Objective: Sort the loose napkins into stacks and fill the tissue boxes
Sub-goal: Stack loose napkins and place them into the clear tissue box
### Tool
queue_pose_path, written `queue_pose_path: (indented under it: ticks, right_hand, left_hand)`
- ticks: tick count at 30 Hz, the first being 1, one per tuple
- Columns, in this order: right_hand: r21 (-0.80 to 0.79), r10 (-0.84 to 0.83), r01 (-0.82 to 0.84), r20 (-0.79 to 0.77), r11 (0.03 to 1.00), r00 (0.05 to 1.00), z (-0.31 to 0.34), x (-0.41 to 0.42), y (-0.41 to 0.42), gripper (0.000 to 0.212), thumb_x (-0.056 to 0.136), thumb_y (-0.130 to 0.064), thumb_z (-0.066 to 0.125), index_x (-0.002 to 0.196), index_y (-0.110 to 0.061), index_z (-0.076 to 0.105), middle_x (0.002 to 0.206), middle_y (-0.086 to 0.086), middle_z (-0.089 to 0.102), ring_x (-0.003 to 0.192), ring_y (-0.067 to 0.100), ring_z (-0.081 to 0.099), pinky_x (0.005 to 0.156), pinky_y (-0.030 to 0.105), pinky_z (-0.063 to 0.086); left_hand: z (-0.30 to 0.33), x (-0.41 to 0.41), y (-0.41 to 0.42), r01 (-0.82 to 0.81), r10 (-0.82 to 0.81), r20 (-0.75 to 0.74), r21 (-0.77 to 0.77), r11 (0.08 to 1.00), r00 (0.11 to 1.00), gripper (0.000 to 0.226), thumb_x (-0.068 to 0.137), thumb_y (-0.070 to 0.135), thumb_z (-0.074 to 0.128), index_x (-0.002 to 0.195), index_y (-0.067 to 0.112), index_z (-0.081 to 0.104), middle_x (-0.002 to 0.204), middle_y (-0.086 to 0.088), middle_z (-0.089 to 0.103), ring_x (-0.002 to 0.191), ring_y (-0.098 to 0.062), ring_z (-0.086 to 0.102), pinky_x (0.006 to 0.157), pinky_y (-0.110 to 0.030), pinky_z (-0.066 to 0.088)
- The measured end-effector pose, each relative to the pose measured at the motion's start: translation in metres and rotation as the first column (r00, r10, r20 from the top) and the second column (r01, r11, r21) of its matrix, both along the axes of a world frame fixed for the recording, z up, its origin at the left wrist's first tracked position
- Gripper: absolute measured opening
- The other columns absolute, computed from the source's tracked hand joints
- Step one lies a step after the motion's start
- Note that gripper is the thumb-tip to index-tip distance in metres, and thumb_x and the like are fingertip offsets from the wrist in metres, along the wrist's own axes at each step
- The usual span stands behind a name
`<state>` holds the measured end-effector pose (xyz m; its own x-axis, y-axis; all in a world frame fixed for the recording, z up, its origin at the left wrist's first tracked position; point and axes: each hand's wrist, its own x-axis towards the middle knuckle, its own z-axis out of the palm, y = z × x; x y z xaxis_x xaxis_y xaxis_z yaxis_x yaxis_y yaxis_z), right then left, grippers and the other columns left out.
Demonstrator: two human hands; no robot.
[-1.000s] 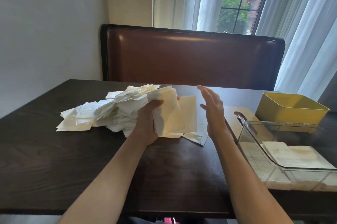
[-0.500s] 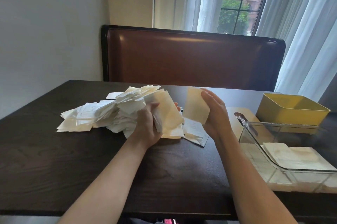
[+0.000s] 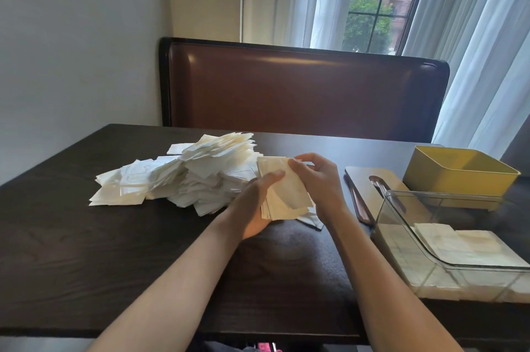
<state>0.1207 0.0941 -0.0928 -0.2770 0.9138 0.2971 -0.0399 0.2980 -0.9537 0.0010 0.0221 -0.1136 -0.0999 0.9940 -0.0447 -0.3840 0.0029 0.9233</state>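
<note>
both forearms are reaching forward; the left hand [image 3: 252, 205] is cupping upward, the right hand [image 3: 318, 179] is curling its fingers inward.

Soft daylight came from the window [image 3: 378, 2] at one o'clock, leaving the dark bench [image 3: 114, 251] dim, sheen on the seat back [image 3: 301, 85], and wide-angle bending toward the edges.

Loose napkin heap [image 3: 183, 176] sprawled on table; squared napkin stack [image 3: 284, 197] upright beside it.
</note>
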Motion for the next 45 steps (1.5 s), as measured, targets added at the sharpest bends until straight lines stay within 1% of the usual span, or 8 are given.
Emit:
queue_pose_path:
  ticks: [8,12,19,24,29,32,37,45]
  right_hand:
    - [-0.193,0.279,-0.394,-0.44,0.899,0.854,0.01,0.016,0.006,0.01,0.098,-0.019,0.056,0.095,-0.011,0.061,0.083,0.004,0.062,0.076,0.019,0.062,0.062,0.034,0.052]
    - [0.025,0.099,-0.1,0.032,0.995,0.995,0.006,0.005,-0.001,0.007,0.095,-0.012,0.061,0.089,-0.009,0.063,0.078,0.004,0.06,0.063,0.01,0.057,0.045,0.019,0.041]
    - [0.0,0.12,-0.12,0.101,0.993,0.988,0.006,0.005,-0.002,0.013,0.097,-0.013,0.06,0.098,-0.001,0.063,0.072,0.002,0.06,0.048,0.0,0.054,0.044,0.016,0.043]
    - [-0.036,-0.172,0.175,0.074,0.984,0.982,-0.003,0.015,0.02,0.011,0.093,-0.018,0.065,0.102,-0.012,0.068,0.095,0.0,0.073,0.08,0.005,0.062,0.068,0.022,0.05]
    - [0.117,-0.198,0.17,0.767,0.978,0.611,-0.032,0.016,0.044,0.046,0.087,-0.037,0.067,0.127,-0.016,0.063,0.133,0.005,0.06,0.123,0.025,0.052,0.097,0.034,0.041]
    - [0.115,-0.165,0.136,0.874,0.984,0.456,-0.034,0.013,0.042,0.053,0.085,-0.041,0.066,0.134,-0.023,0.057,0.136,0.004,0.056,0.127,0.029,0.047,0.101,0.036,0.037]
    - [0.046,-0.129,0.143,0.749,0.989,0.65,-0.028,0.012,0.038,0.01,0.078,-0.026,0.065,0.075,-0.017,0.066,0.074,-0.001,0.062,0.082,0.022,0.061,0.073,0.035,0.046]
    - [0.035,-0.192,0.202,0.497,0.979,0.846,-0.021,0.014,0.032,0.036,0.087,-0.023,0.072,0.117,-0.011,0.057,0.105,0.0,0.057,0.099,0.021,0.059,0.088,0.038,0.053]
  left_hand:
    - [0.008,-0.004,-0.005,-0.043,0.04,0.137,0.022,0.999,0.99,0.062,0.101,0.059,0.039,0.136,0.012,0.058,0.124,-0.016,0.07,0.109,-0.028,0.069,0.087,-0.042,0.056]
    - [0.004,-0.003,-0.002,0.019,-0.021,0.045,0.047,0.999,0.999,0.079,0.1,0.069,0.016,0.121,0.011,0.065,0.1,-0.011,0.074,0.088,-0.022,0.072,0.073,-0.034,0.058]
    - [-0.001,-0.003,-0.002,0.041,-0.041,-0.008,0.007,0.999,0.999,0.042,0.102,0.038,0.048,0.129,0.009,0.063,0.11,-0.018,0.069,0.099,-0.029,0.067,0.081,-0.043,0.054]
    - [0.003,-0.006,-0.002,-0.029,0.029,0.01,0.033,0.999,1.0,0.036,0.104,0.023,0.043,0.133,0.006,0.057,0.115,-0.021,0.07,0.106,-0.033,0.069,0.086,-0.047,0.055]
    - [0.006,-0.017,0.003,-0.127,0.106,0.185,0.104,0.986,0.977,0.037,0.104,0.022,0.044,0.127,0.001,0.062,0.124,-0.023,0.066,0.108,-0.034,0.066,0.108,-0.056,0.045]
    - [0.002,-0.016,0.003,-0.116,0.107,0.122,0.066,0.991,0.987,0.039,0.102,0.022,0.047,0.13,-0.002,0.059,0.121,-0.023,0.068,0.107,-0.034,0.067,0.103,-0.054,0.049]
    - [-0.001,-0.014,0.003,-0.186,0.183,0.085,0.02,0.982,0.979,0.043,0.097,0.026,0.06,0.133,0.002,0.058,0.124,-0.028,0.065,0.113,-0.042,0.066,0.098,-0.055,0.053]
    - [-0.003,-0.016,0.004,-0.18,0.179,0.072,-0.002,0.984,0.981,0.061,0.083,0.029,0.058,0.137,0.001,0.054,0.134,-0.033,0.055,0.115,-0.043,0.062,0.1,-0.057,0.049]
